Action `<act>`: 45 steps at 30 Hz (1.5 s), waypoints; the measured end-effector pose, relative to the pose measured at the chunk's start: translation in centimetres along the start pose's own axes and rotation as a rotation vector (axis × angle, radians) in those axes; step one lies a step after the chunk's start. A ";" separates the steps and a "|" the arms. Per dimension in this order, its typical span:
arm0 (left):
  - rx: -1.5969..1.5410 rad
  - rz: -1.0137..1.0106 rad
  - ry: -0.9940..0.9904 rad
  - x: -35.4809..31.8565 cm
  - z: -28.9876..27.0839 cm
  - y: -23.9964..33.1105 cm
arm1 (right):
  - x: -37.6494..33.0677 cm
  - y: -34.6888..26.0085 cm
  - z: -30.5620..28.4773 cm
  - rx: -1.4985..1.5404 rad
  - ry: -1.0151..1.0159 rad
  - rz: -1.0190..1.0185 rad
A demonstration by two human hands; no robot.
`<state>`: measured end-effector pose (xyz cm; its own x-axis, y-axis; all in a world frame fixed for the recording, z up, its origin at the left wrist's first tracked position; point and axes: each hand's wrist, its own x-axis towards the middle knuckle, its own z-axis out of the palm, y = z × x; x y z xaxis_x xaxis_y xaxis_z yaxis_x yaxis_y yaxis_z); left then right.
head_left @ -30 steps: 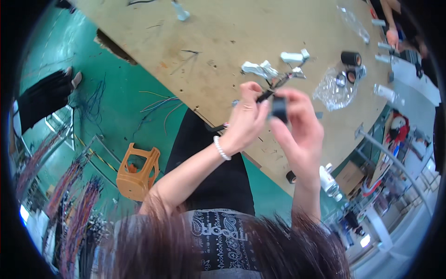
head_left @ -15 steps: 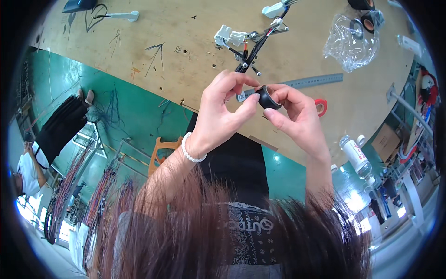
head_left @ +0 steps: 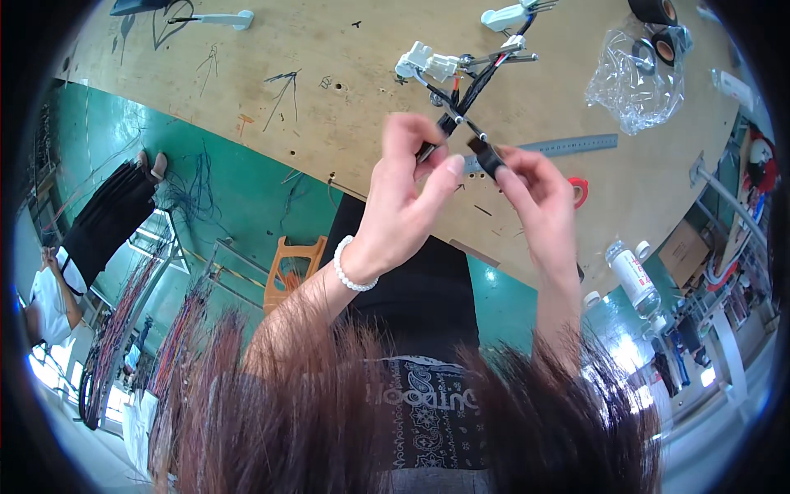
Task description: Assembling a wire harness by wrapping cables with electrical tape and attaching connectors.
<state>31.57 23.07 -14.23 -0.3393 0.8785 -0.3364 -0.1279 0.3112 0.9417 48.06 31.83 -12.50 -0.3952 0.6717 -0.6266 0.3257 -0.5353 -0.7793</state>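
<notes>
A roll of black tape [head_left: 484, 156] is pinched edge-on in my right hand [head_left: 539, 189], between thumb and fingers. Just left of it is my left hand [head_left: 401, 185], wearing a white bead bracelet; its fingertips are blurred by motion. They overlap the near end of a black wire harness [head_left: 471, 97], and whether they grip it is unclear. White connectors [head_left: 426, 62] hang on the harness at the far side, among metal pegs on the board. Partly behind the right hand lies a steel ruler [head_left: 576, 145].
A red tape ring [head_left: 581, 193] lies right of my right hand. Beyond it are a clear plastic bag [head_left: 629, 103] and black tape rolls [head_left: 663, 48]. Cut ties [head_left: 284, 90] lie on the wooden board [head_left: 206, 99]. A bottle [head_left: 632, 276] stands lower right; an orange stool [head_left: 292, 267] is lower left.
My hands have moved apart: both gripped the tape roll before, and now only the right does. The left fingers have shifted up toward the harness. The board's contents appear slightly farther right.
</notes>
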 end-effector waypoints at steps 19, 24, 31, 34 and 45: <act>-0.313 -0.322 0.084 1.3 0.0 2.2 | 2.7 0.4 1.6 0.314 -0.166 -0.096; -0.273 -0.190 0.158 0.9 1.0 1.6 | 0.1 -1.8 2.7 0.109 -0.025 -0.184; 0.093 0.068 0.159 0.4 0.4 3.0 | -1.4 -7.6 10.6 -0.820 0.380 -0.566; -0.258 -0.690 0.222 1.0 1.0 6.6 | -0.2 -8.2 11.9 -1.064 0.362 -0.602; -0.363 -0.227 0.435 1.7 1.9 1.5 | 3.6 4.2 7.7 0.757 -0.117 0.027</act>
<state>32.56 25.72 -13.34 -0.6059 0.5524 -0.5725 -0.5251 0.2630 0.8094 41.37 28.07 -18.11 -0.4979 0.6171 -0.6093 -0.3240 -0.7841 -0.5293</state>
